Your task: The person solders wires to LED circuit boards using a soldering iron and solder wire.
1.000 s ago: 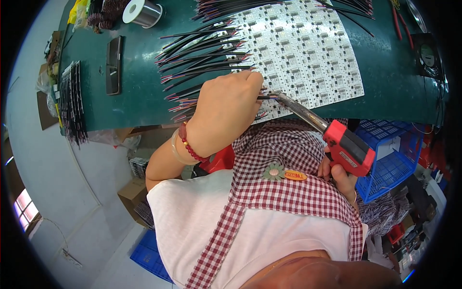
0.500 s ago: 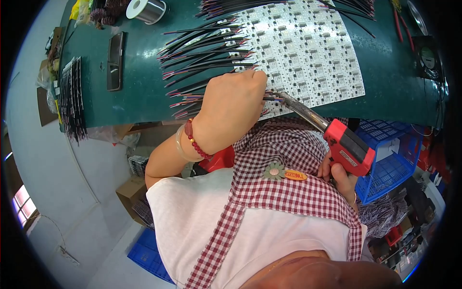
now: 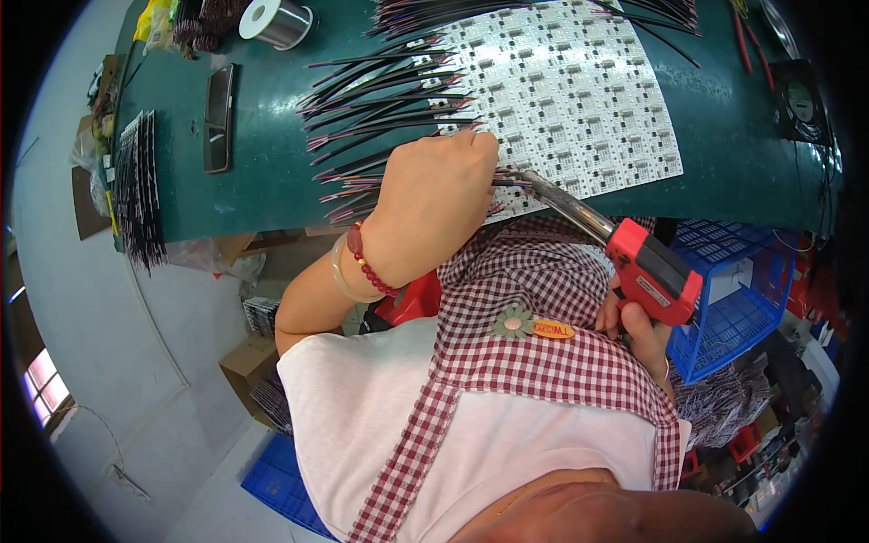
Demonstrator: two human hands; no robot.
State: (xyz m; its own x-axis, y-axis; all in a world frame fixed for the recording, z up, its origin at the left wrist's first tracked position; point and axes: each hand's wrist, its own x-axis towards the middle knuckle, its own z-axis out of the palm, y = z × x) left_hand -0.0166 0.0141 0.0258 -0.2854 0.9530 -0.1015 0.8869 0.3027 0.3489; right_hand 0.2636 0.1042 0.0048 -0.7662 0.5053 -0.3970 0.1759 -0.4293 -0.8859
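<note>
My left hand is closed, knuckles up, around a black cable over the near-left edge of a white circuit board sheet. The cable's thin coloured wire ends stick out to the right of the fist; the fingertips are hidden beneath the hand. My right hand grips the handle of a red and black soldering gun. Its metal barrel slopes up to the left, and the tip is at the wire ends, where contact is hard to make out. Several black cables fan out left from the sheet's left edge.
A solder wire spool and a dark phone lie on the green table. More cables hang over its left end. Red-handled pliers and a black device are at the right, above a blue crate.
Very little differs. The soldering gun has shifted slightly left along with a small shift of the whole view; my left hand stays at the same cable.
</note>
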